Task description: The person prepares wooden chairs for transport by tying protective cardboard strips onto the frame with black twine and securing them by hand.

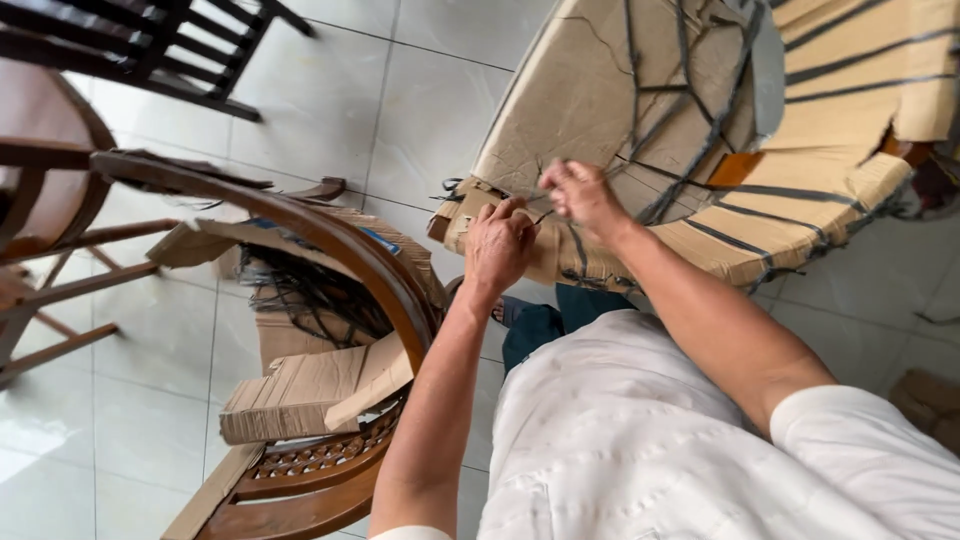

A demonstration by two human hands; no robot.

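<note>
White shirt [640,440] lowest in view, left hand [498,245] and right hand [580,195] both pinching black strapping [700,140] on cardboard-wrapped furniture [640,90]; most wrapping still on, torn cardboard [310,390] lies on wooden chair [330,260].

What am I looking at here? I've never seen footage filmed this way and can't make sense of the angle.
There is one picture, from a camera worn on a person's head, looking down at their own two bare hands; no machine is involved. The white cloth at the bottom is their shirt. Both hands work at the edge of a piece of furniture wrapped in brown cardboard tied with dark straps. The left hand presses on the cardboard edge; the right hand pinches what looks like a thin strap end. On the tiled floor to the left stands a wooden chair with torn cardboard pieces and loose straps on it.
</note>
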